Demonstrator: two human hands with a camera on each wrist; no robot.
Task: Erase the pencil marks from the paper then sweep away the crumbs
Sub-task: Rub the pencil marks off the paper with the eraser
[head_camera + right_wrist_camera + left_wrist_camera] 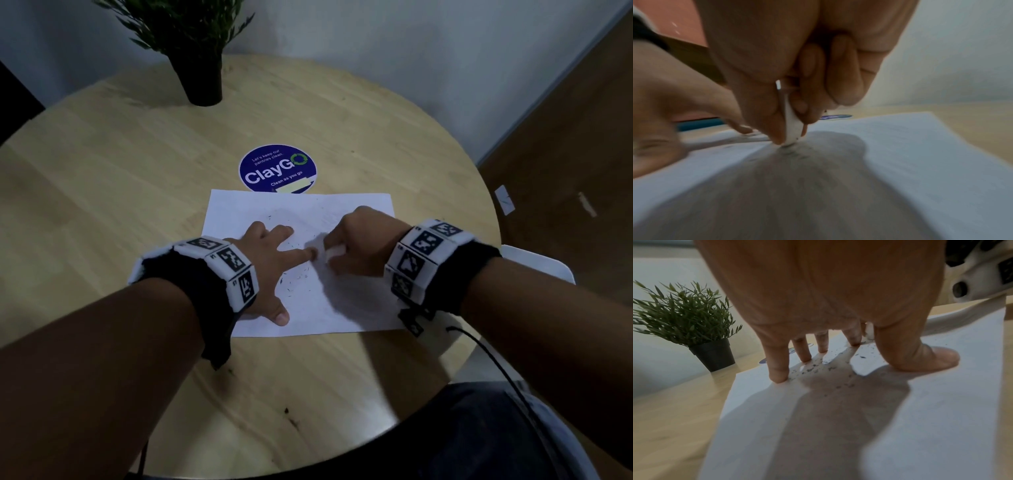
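Left hand [270, 255] spreads flat fingers to pin the paper [356, 308] mid-sheet; right hand [363, 236] pinches an eraser [792, 128], probably rubbing marks.

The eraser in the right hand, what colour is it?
White. The eraser shows best in the right wrist view.

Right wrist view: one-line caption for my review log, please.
Right hand pinches a white eraser against the paper, rubbing at pencil marks.

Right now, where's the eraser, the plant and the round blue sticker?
eraser [792, 128], right wrist view, its white side near the rubbing tip.
plant [202, 73], head view, its black pot.
sticker [276, 168], head view, the middle of its blue face.
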